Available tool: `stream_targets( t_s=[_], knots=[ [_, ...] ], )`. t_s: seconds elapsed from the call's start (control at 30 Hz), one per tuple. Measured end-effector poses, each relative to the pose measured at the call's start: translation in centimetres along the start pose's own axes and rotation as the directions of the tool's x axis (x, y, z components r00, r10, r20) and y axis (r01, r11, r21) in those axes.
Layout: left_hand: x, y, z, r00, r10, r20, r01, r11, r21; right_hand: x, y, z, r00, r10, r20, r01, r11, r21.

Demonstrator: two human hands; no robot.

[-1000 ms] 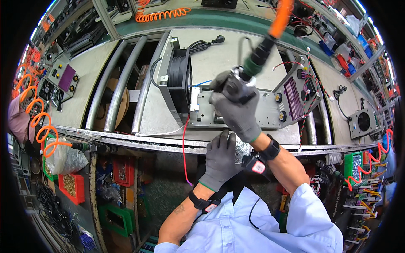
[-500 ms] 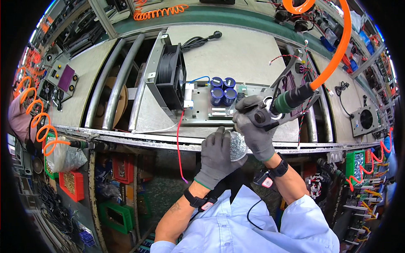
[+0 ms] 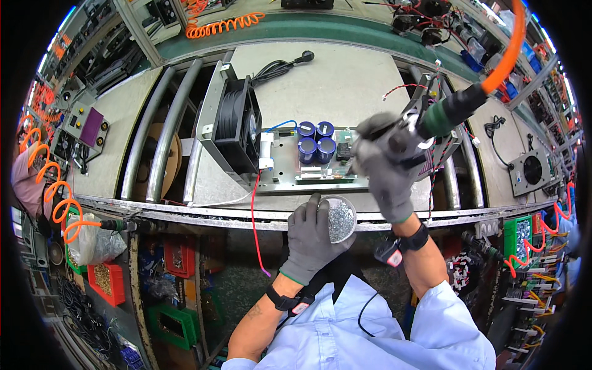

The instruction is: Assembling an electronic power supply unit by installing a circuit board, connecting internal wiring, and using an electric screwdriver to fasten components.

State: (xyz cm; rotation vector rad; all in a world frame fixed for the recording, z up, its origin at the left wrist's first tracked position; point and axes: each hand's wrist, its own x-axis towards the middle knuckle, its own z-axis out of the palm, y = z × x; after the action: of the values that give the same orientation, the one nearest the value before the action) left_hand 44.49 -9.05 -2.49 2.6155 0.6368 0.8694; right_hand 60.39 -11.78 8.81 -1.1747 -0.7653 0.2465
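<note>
My left hand (image 3: 306,242), in a grey glove, is closed around a round white dish (image 3: 354,229) of small silvery screws (image 3: 339,219), held at the bench's front edge. My right hand (image 3: 387,176), gloved too and blurred, grips an air screwdriver (image 3: 445,116) with a green-and-black body and an orange hose (image 3: 507,55). It hangs over the right end of a metal chassis (image 3: 283,179). On this chassis sit a circuit board (image 3: 345,137) with several blue capacitors (image 3: 316,145) and a black fan (image 3: 237,120) on the left. The tool's tip is hidden.
A red wire (image 3: 254,216) dangles over the front edge, and a black power cord (image 3: 277,69) lies behind the chassis. Metal rollers (image 3: 169,135) flank the bench top. Below left are a red parts bin (image 3: 106,282) and a green one (image 3: 172,325). Another fan unit (image 3: 531,169) stands far right.
My right hand has lifted the air screwdriver up and to the right, away from the dish. The dish in my left hand shows more fully. The whole view has shifted slightly.
</note>
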Motion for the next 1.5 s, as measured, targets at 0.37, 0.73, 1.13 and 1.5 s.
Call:
stream_targets(
  t_s=[0.37,0.73,1.13,1.5],
  knots=[
    [0.3,0.0,-0.2,0.999,-0.009,0.034,0.009,1.0,0.005,9.7,4.8,0.3,0.938,-0.292,-0.188,0.256,0.947,-0.196],
    [0.3,0.1,-0.1,0.997,-0.033,0.072,0.031,0.999,0.032,11.1,6.6,-0.2,0.971,-0.2,-0.129,0.174,0.966,-0.189],
    [-0.1,0.0,-0.2,1.0,-0.019,0.002,0.019,0.999,-0.029,3.7,-0.2,1.6,0.977,-0.182,-0.115,0.195,0.974,0.118],
    [-0.3,-0.4,0.0,1.0,0.015,-0.025,-0.015,1.0,-0.026,-4.2,2.5,2.0,0.997,0.034,0.066,-0.035,0.999,0.017]
  ],
)
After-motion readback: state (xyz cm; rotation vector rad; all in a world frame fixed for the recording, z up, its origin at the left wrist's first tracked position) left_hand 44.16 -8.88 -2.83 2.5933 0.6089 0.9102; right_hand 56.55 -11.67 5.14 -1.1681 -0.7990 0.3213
